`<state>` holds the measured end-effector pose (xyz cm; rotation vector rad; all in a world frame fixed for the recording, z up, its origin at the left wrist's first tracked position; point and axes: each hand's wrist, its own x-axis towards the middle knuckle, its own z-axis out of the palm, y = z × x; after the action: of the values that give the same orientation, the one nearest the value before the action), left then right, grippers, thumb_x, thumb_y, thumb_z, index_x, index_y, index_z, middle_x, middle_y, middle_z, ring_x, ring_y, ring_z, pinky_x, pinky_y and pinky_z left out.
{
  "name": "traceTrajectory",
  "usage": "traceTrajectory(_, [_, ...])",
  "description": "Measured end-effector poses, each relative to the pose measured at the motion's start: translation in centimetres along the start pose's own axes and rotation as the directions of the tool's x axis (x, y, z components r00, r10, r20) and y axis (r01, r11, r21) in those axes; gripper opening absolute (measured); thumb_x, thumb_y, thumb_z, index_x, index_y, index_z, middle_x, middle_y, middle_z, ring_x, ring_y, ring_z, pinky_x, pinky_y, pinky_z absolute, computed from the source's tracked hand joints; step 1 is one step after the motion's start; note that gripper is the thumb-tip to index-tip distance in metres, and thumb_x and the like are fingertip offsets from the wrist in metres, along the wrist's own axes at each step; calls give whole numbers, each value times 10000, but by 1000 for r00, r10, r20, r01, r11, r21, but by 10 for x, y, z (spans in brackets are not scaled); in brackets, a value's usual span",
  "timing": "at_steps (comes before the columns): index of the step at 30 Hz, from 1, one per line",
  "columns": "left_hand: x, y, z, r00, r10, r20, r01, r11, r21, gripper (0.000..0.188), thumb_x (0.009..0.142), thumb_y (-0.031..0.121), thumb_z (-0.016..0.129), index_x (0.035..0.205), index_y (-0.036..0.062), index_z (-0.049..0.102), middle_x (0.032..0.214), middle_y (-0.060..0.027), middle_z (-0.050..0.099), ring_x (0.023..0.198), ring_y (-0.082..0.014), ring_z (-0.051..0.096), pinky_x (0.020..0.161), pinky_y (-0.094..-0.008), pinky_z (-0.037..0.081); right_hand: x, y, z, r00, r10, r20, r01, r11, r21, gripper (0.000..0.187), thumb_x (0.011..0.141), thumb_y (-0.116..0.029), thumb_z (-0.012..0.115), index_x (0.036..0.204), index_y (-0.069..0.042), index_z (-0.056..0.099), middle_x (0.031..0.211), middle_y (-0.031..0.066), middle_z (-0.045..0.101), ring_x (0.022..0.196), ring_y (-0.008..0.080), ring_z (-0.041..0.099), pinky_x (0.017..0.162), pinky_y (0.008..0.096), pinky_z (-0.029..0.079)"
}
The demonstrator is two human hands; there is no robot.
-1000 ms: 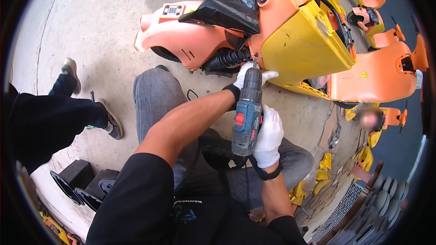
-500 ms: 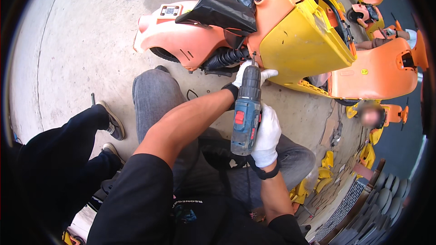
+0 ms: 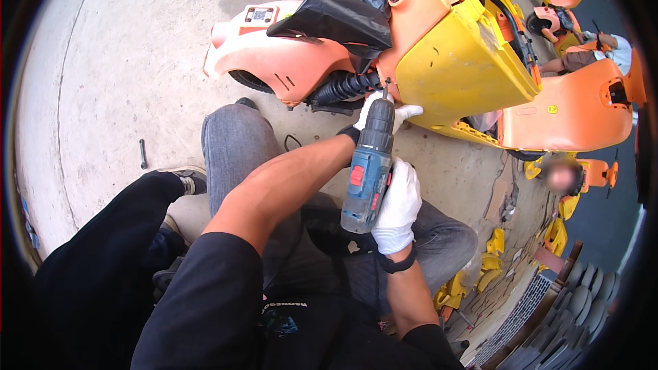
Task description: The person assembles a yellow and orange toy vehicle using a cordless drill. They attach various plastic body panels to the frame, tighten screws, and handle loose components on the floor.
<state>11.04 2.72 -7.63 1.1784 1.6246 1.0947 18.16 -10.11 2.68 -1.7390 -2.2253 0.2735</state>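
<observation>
My right hand [image 3: 399, 199], in a white knit glove, is wrapped round the handle of a blue and black cordless drill [image 3: 368, 173]. The drill's bit points away from me, its tip at the lower corner where the orange body panel [image 3: 426, 8] of a scooter meets the yellow side panel [image 3: 456, 65]. Behind the drill's chuck is my left hand [image 3: 369, 107], gloved too, its thumb stretched out to the right under the yellow panel. The drill hides most of its other fingers. Beside it sits a black coil-spring shock absorber [image 3: 343, 89].
A black plastic cover [image 3: 343, 3] drapes over the scooter above the orange rear fender [image 3: 274, 55]. On the left, another person's leg [image 3: 116, 226] stands near a wrench [image 3: 142, 154] on the concrete. Yellow panels [image 3: 490, 260] and stacked grey parts [image 3: 586, 294] lie at the right.
The drill's rear end has tilted slightly left, with my right hand moving along. The other person's feet have shifted, showing more of the wrench. My left hand stays nearly in place.
</observation>
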Motion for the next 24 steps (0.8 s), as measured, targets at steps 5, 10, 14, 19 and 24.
traceTrajectory(5, [4,-13,6,997,66,-31,-70,991,-115,563,709,482,826,884,-36,694,793,-172,692,738,-276,659,725,-363,526,12,-1,-20,992,-101,82,114,979,-170,323,815,-109,567,1125,-18,560,955,140,590,911,323,575,816,409,453])
traceTrajectory(10, [3,-7,1,999,51,10,-48,975,-216,482,719,419,839,868,-17,699,754,-142,695,682,-245,648,697,-349,527,22,-1,-40,982,-104,159,141,961,-239,310,813,-88,568,1118,-30,568,944,150,578,925,336,584,802,405,458])
traceTrajectory(14, [3,-7,3,998,70,-13,-71,976,-204,475,723,424,835,884,-4,704,790,-141,705,716,-258,662,711,-357,528,19,2,-34,981,-105,162,145,955,-258,307,828,-115,550,1119,-20,553,946,137,569,906,315,575,803,405,450])
traceTrajectory(19, [3,-10,6,994,100,-51,-104,990,-98,518,722,463,821,920,-2,709,855,-163,714,786,-287,678,743,-368,531,17,0,-29,984,-102,149,128,976,-177,309,822,-116,554,1110,-3,551,948,146,568,899,327,574,799,411,444])
traceTrajectory(24, [-3,8,-8,1000,16,23,-16,1000,-21,516,731,464,811,951,8,714,885,-167,719,812,-295,682,756,-373,531,15,1,-25,985,-88,146,109,984,-142,302,807,-128,577,1079,-1,549,939,152,566,899,338,572,799,419,438])
